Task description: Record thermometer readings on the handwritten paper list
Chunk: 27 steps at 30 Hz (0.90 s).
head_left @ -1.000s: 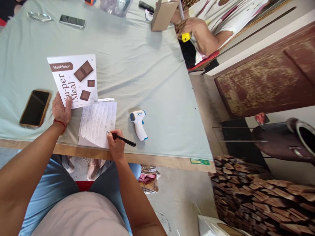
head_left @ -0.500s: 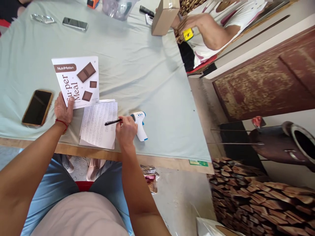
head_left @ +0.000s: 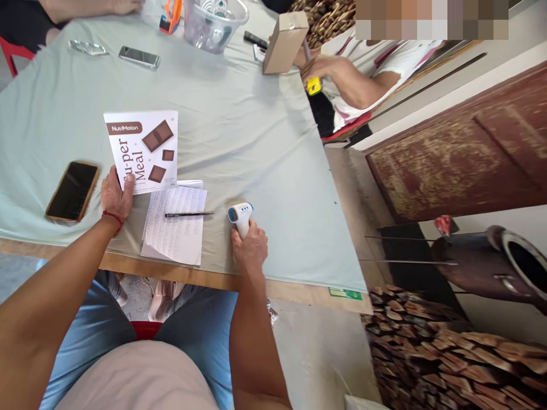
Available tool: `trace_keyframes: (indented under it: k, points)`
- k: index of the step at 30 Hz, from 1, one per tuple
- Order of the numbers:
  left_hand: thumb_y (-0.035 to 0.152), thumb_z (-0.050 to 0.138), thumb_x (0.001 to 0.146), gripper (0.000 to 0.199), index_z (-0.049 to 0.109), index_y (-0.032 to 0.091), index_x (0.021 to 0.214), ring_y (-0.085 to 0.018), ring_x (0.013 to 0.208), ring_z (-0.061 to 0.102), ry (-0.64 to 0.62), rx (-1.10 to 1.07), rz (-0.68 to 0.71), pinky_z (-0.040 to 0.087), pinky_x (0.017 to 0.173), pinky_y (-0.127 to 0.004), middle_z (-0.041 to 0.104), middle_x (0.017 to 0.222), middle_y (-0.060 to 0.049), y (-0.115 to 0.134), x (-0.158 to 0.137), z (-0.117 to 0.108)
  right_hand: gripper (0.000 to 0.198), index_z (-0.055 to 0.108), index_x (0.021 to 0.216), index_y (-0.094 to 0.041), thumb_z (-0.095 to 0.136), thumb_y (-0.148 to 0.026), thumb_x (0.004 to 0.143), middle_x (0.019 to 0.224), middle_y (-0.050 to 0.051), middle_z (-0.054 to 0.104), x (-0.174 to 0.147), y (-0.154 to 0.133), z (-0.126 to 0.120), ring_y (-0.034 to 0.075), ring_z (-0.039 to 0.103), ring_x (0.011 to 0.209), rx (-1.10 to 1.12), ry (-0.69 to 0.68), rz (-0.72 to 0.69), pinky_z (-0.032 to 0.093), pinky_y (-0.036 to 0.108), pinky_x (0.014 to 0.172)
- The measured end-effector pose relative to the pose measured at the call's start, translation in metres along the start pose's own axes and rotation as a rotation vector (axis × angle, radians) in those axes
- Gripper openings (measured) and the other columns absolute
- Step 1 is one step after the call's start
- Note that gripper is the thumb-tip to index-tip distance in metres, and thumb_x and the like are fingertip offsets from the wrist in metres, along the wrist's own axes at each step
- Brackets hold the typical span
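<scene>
My left hand holds the lower corner of a white pouch printed with brown chocolate squares, flat on the pale green tablecloth. Beside it lies a sheet of handwritten paper with a black pen resting across it. My right hand is closed around the handle of a white and blue infrared thermometer, whose head points away from me.
A phone in a brown case lies left of my left hand. Far across the table are another phone, glasses, a clear tub and a cardboard box. A second person's hand holds something yellow. Stacked wood sits at right.
My right hand stopped writing, laid the pen on the paper, moved right and took hold of the thermometer. The left hand stayed on the pouch.
</scene>
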<state>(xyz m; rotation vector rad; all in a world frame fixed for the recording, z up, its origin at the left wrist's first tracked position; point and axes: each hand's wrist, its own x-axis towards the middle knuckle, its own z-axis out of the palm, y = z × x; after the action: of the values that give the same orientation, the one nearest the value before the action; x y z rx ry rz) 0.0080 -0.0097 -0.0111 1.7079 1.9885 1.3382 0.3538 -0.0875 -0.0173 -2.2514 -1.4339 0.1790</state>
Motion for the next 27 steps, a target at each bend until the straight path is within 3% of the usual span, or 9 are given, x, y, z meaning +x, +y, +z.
trace_keyframes:
  k: [3,7,11,16,21,27]
  points:
    - [0.073,0.030,0.091,0.064,0.056,0.023,0.121,-0.034,0.111,0.058,0.002,0.015,-0.009,0.041,0.099,-0.052,0.065,0.111,-0.015,-0.002,0.000,0.000,0.033,0.065,0.101,-0.018,0.059,-0.040,0.077,0.080,0.006,0.058,0.005,-0.012,-0.008,0.024,0.053,0.076,0.255,-0.096,0.060,0.044,0.037,0.070]
    - [0.072,0.030,0.092,0.064,0.056,0.022,0.122,-0.034,0.111,0.058,-0.006,0.023,-0.013,0.041,0.100,-0.052,0.065,0.111,-0.015,-0.002,0.000,0.000,0.034,0.061,0.091,-0.020,0.060,-0.051,0.077,0.072,-0.001,0.056,-0.017,-0.069,-0.014,0.016,0.049,0.065,0.820,-0.160,-0.018,0.042,0.028,0.061]
    - [0.071,0.030,0.092,0.063,0.056,0.022,0.122,-0.034,0.113,0.057,-0.010,0.021,-0.009,0.041,0.101,-0.052,0.064,0.112,-0.016,0.000,0.000,-0.003,0.028,0.054,0.069,-0.021,0.062,-0.047,0.073,0.061,-0.002,0.053,-0.045,-0.135,-0.001,0.012,0.044,0.053,1.055,-0.561,0.005,0.037,0.026,0.050]
    - [0.069,0.028,0.093,0.066,0.055,0.017,0.125,-0.036,0.113,0.057,-0.051,0.033,-0.010,0.040,0.100,-0.055,0.063,0.114,-0.019,0.003,-0.001,-0.004,0.031,0.047,0.062,-0.023,0.060,-0.048,0.074,0.055,-0.005,0.047,-0.051,-0.176,0.031,0.011,0.042,0.051,1.114,-0.578,-0.001,0.037,0.024,0.050]
    - [0.071,0.028,0.093,0.067,0.054,0.020,0.126,-0.034,0.113,0.058,-0.021,0.029,-0.016,0.041,0.100,-0.052,0.064,0.114,-0.017,-0.002,-0.003,0.001,0.030,0.047,0.064,-0.023,0.060,-0.049,0.075,0.054,-0.007,0.044,-0.047,-0.181,0.053,0.011,0.041,0.053,1.076,-0.513,-0.006,0.039,0.025,0.052]
    - [0.072,0.027,0.093,0.068,0.054,0.019,0.125,-0.033,0.112,0.058,-0.016,0.029,-0.004,0.041,0.100,-0.050,0.064,0.113,-0.016,0.000,-0.003,0.001,0.029,0.047,0.067,-0.023,0.059,-0.047,0.078,0.057,-0.006,0.045,-0.047,-0.183,0.058,0.012,0.043,0.057,1.037,-0.491,-0.042,0.039,0.026,0.056]
